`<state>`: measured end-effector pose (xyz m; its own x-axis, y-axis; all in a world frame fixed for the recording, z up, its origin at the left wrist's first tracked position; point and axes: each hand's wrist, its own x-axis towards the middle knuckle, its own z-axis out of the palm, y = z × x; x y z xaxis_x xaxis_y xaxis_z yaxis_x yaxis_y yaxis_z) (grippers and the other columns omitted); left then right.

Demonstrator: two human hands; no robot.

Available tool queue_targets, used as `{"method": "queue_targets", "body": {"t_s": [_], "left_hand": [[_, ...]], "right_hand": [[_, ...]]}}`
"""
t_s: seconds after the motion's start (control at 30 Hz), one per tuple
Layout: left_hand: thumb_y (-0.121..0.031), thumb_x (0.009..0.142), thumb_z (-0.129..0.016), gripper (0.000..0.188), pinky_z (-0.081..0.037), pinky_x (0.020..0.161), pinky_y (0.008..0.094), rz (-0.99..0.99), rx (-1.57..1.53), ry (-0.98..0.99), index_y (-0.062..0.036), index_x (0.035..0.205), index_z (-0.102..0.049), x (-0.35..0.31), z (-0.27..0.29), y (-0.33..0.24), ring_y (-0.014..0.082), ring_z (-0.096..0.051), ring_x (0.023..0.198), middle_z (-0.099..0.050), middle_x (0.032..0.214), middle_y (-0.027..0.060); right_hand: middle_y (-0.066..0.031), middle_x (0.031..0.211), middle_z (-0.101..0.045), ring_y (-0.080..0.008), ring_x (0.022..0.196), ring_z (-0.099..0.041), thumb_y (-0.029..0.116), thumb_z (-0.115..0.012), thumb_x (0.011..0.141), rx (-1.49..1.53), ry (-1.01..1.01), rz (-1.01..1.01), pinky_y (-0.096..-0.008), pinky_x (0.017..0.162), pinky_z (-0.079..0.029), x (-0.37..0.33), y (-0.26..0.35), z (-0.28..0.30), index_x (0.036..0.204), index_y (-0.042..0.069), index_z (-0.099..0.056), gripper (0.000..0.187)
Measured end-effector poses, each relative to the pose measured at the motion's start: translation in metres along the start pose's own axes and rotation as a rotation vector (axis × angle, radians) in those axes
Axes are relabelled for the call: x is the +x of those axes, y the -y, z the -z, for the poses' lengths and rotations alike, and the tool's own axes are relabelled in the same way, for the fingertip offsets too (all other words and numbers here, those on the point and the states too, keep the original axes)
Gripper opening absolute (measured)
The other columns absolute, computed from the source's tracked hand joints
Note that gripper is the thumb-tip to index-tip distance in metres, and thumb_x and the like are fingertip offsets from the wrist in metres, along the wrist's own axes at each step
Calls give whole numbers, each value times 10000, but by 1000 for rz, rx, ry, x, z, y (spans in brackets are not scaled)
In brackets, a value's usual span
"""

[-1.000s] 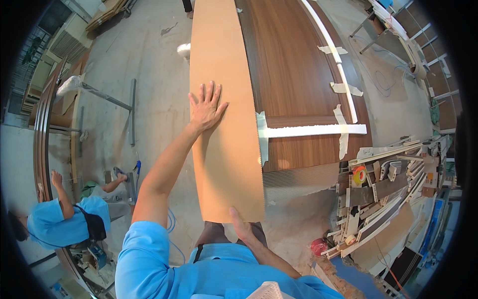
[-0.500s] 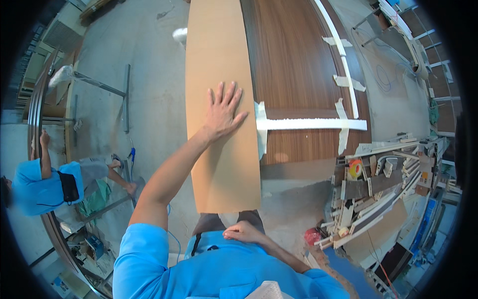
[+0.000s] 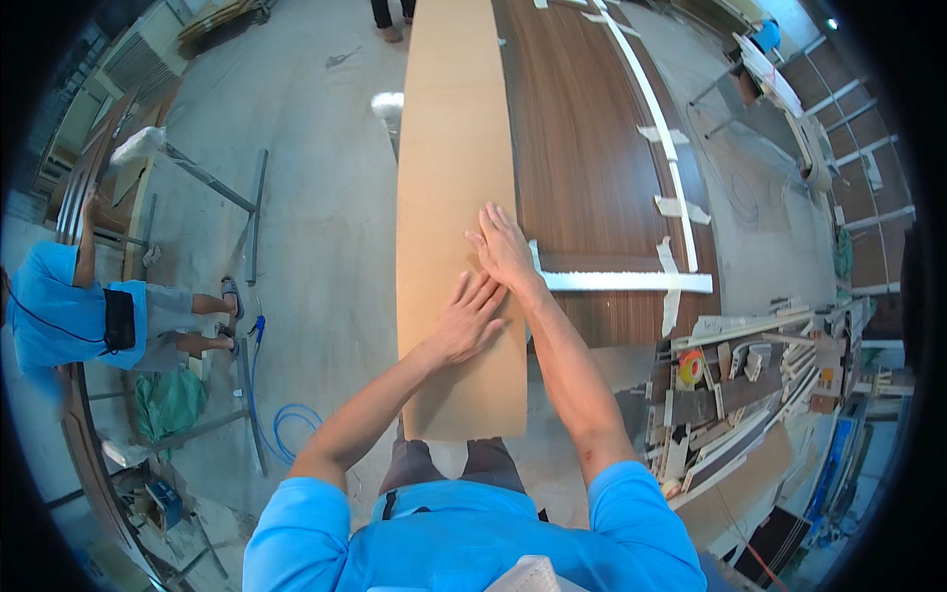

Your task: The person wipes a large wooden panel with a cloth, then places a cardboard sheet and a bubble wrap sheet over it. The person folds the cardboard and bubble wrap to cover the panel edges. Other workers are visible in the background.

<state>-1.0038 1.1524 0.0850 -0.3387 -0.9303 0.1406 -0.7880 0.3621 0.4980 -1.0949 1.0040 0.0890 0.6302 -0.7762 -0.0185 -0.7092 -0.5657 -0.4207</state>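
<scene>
A long tan sheet of cardboard [image 3: 456, 128] runs away from me along the left part of a brown wood-grain panel [image 3: 582, 138]. Flat on the sheet lies my left hand [image 3: 464, 321], its fingers spread and pointing up to the right. My right hand [image 3: 505, 249] rests on the cardboard just beyond it, near the sheet's right edge, with fingers stretched out. The two hands nearly touch, and neither holds anything. White foam strips [image 3: 631, 282] are fixed to the panel by pale masking tape [image 3: 670, 286].
At the left a co-worker in a blue shirt [image 3: 49, 296] stands by long dark panels [image 3: 77, 217]. A metal stand [image 3: 254, 217] and a blue hose [image 3: 286, 429] are on the floor. Piled offcuts [image 3: 730, 395] fill the right side. Another person's feet [image 3: 392, 33] show at the far end.
My right hand has come up from my waist onto the cardboard. My left hand has moved nearer to me along the sheet. The co-worker at the left has shifted stance.
</scene>
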Motion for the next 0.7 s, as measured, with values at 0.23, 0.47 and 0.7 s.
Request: {"method": "queue_targets", "body": {"t_s": [0.23, 0.47, 0.7], "left_hand": [[-437, 908, -617, 714, -338, 1103, 409, 1091, -1554, -333, 3, 1414, -373, -119, -2, 5, 262, -421, 1327, -449, 1416, 184], [-437, 871, -674, 658, -513, 902, 347, 1142, -1529, -219, 12, 1311, -480, -145, -12, 2, 204, -622, 1057, -610, 1211, 141], [-444, 858, -693, 653, -503, 919, 339, 1131, -1584, -214, 9, 1290, -506, -146, -12, 5, 197, -618, 1069, -622, 1185, 142]], "right_hand": [[-270, 1491, -308, -393, 1388, -303, 425, -583, 899, -226, 9, 13, -490, 1114, -297, 2, -7, -6, 1426, -83, -303, 784], [-349, 1516, -143, -441, 1431, -163, 599, -575, 862, -294, 145, -68, -535, 1131, -236, 4, 15, -10, 1437, -155, -166, 1033], [-406, 1478, -152, -473, 1419, -158, 663, -531, 856, -390, 233, -61, -466, 1154, -233, 15, 19, -7, 1410, -199, -154, 1091]]}}
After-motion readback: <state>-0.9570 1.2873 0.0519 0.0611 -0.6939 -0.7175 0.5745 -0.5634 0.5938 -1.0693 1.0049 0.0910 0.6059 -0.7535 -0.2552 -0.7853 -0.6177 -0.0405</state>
